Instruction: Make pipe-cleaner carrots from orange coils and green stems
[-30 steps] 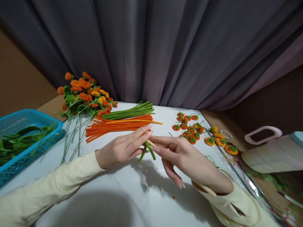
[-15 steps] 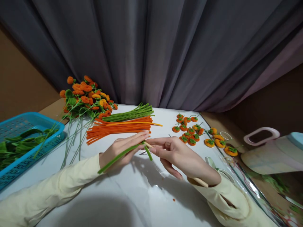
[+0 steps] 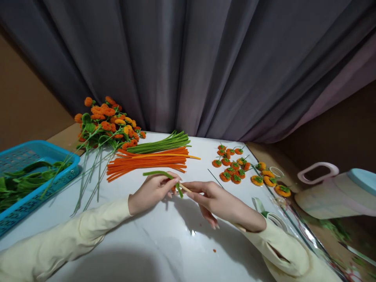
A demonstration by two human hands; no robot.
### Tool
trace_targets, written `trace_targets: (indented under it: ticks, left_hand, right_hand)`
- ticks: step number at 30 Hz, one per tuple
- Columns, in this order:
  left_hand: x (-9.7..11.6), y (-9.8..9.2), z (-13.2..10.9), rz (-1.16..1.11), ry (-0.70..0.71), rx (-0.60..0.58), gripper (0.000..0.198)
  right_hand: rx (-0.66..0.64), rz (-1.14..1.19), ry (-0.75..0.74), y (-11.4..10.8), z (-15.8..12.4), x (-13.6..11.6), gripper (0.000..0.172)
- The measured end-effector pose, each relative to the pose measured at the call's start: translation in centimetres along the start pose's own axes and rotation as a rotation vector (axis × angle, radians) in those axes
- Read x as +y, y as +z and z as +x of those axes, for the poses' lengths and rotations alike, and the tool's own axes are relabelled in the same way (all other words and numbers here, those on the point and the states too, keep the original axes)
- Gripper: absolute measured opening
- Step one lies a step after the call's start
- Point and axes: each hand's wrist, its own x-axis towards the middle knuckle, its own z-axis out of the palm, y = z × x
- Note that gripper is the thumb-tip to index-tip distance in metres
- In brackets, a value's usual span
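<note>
My left hand [image 3: 151, 192] is closed, thumb and fingers pinching a green pipe cleaner [image 3: 156, 172]. One end of the pipe cleaner sticks out to the left above the hand, and its short end crosses a thin wooden stick [image 3: 185, 188]. Thumb and forefinger of my right hand [image 3: 225, 203] grip that stick, while the lower fingers hang loose. A bit of orange shows under my left fingertips; what it belongs to is mostly hidden. Both hands are held close together above the white table [image 3: 164, 243].
Orange pipe cleaners [image 3: 149, 161] and green ones [image 3: 164, 142] lie behind my hands. Finished orange flowers [image 3: 102, 113] are heaped back left, beside a blue basket [image 3: 38, 196] of leaves. Small flower heads [image 3: 232, 168] lie to the right, with a pitcher [image 3: 331, 196] beyond.
My left hand has turned from lying flat-fingered to a pinch. The pipe cleaner's long end has swung from below the hand to above it. The stick stays in my right hand.
</note>
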Motion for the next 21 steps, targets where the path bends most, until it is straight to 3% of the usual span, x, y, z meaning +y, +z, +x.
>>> trace_targets:
  ticks: [2,5,10,13,17,21]
  left_hand:
    - [-0.7,0.4,0.1,-0.160,-0.095,-0.064,0.032]
    - [-1.4,1.2,-0.1,-0.405,-0.211,-0.196,0.036]
    - [-1.8,3.1,-1.2,-0.655,-0.350,-0.329,0.034]
    - [-1.8,4.3,-1.5,-0.629,-0.353,-0.398,0.033]
    - [-1.9,5.8,-1.6,-0.510,-0.306,-0.492,0.040]
    - [-1.8,6.6,-2.0,-0.400,-0.253,-0.531,0.050]
  right_hand:
    - [0.106,-0.128,-0.064,0.5,-0.9,1.8,0.038]
    - [0.311,-0.519,-0.215,1.8,-2.8,5.0,0.030]
    - [0.434,-0.946,-0.328,4.3,-4.6,8.3,0.027]
    - [0.513,-0.926,-0.356,4.8,-4.9,8.6,0.021]
    - [0.607,-0.721,-0.467,4.8,-5.3,7.9,0.017]
    - [0.490,-0.556,-0.565,5.2,-5.1,6.7,0.018]
